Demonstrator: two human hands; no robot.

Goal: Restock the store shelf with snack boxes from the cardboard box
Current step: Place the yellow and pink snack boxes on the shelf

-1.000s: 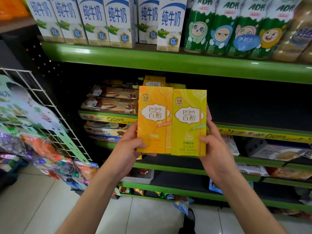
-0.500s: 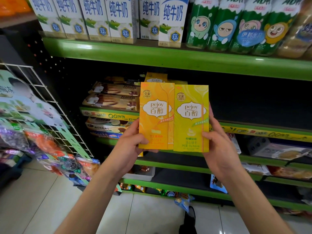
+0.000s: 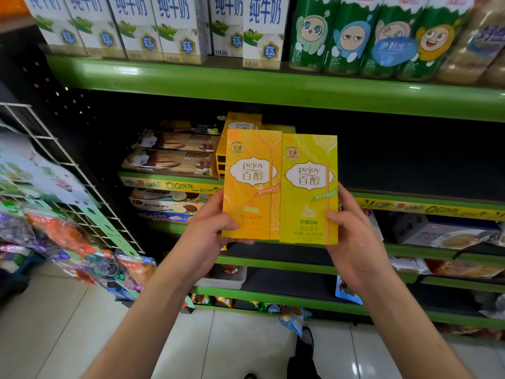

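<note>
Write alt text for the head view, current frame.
A person holds two upright Pejoy snack boxes side by side before a green store shelf: the left hand grips the orange box, the right hand the yellow-green box. More Pejoy boxes stand behind them beside Franzzi biscuit packs; milk cartons line the shelf above.
</note>
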